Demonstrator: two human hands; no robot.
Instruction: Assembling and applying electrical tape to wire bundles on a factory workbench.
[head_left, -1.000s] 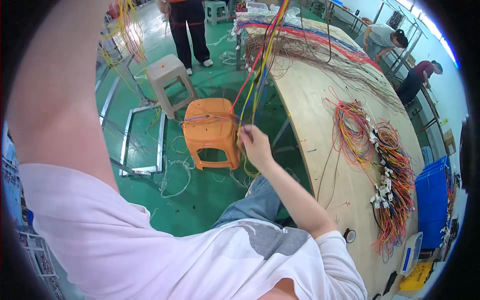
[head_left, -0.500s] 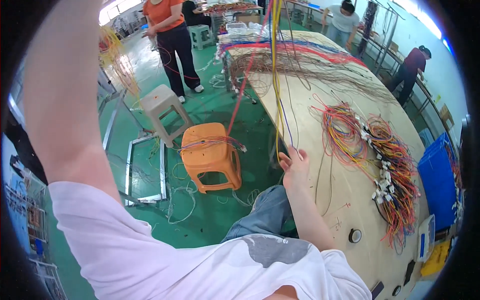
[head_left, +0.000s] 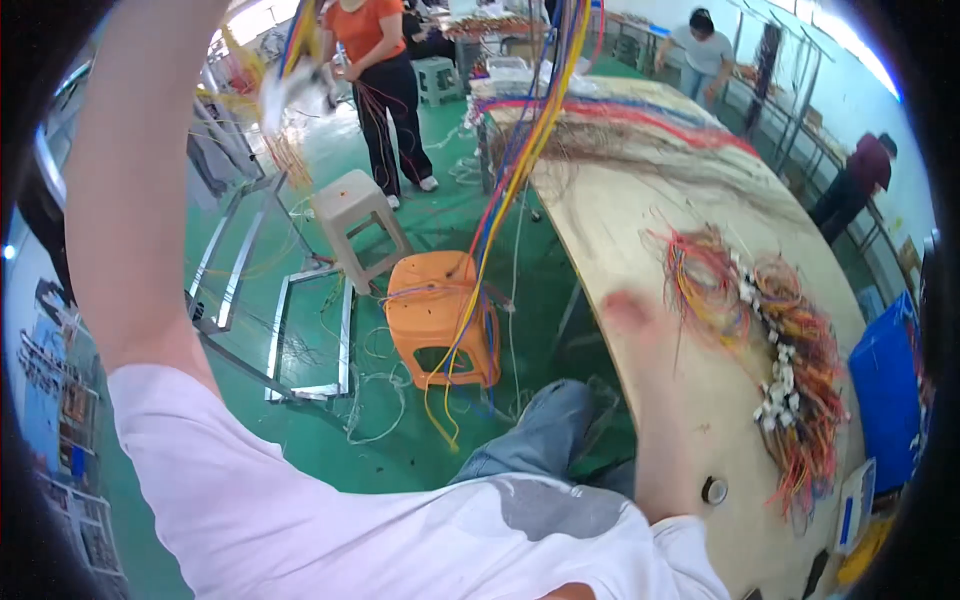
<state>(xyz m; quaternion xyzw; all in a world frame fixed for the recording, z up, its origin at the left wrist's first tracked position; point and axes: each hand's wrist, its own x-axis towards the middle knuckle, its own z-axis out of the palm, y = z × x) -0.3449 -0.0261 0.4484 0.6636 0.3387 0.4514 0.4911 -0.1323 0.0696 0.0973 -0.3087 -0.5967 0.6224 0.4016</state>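
Note:
My left forearm [head_left: 140,190] reaches up past the upper edge, and the hand itself is out of the picture. A loose bundle of red, blue, purple and yellow wires [head_left: 507,180] hangs from the top, its lower ends dangling before the orange stool [head_left: 437,268]. Near my left arm a blurred white piece [head_left: 288,100] hangs on more coloured wires. My right hand [head_left: 632,312] is over the table's left edge, apart from the hanging bundle. Motion smears its fingers, so their pose cannot be made out.
Coiled wire harnesses [head_left: 795,380] with white connectors lie on the wooden table [head_left: 600,220], beside a roll of black tape [head_left: 714,490]. A blue bin [head_left: 885,380] stands at right. A grey stool [head_left: 350,195], metal frames [head_left: 280,350] and several co-workers are around.
My right hand has come off the hanging wires and moved right over the table. The wire bundle has swung, with its loose ends now by the orange stool. The view has shifted slightly.

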